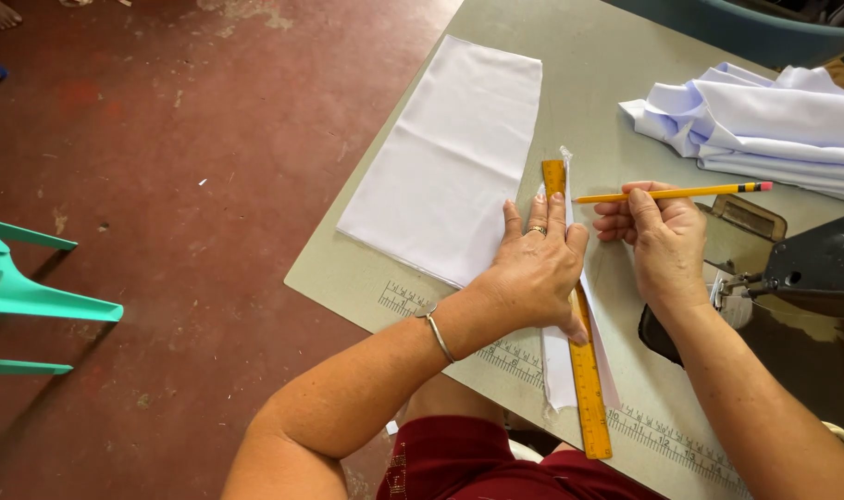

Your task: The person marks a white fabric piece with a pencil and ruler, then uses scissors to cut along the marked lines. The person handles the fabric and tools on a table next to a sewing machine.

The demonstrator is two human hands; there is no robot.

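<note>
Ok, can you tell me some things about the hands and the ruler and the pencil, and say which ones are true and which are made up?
1. The left hand presses flat on the orange ruler. True.
2. The right hand holds a blue pen. False: it holds a yellow pencil with a pink eraser end.
3. The ruler lies on a narrow strip of white cloth. True.
4. The folded white cloth lies on the red floor. False: it lies flat on the grey table.
5. The left hand wears a ring and its wrist a thin bangle. True.
</note>
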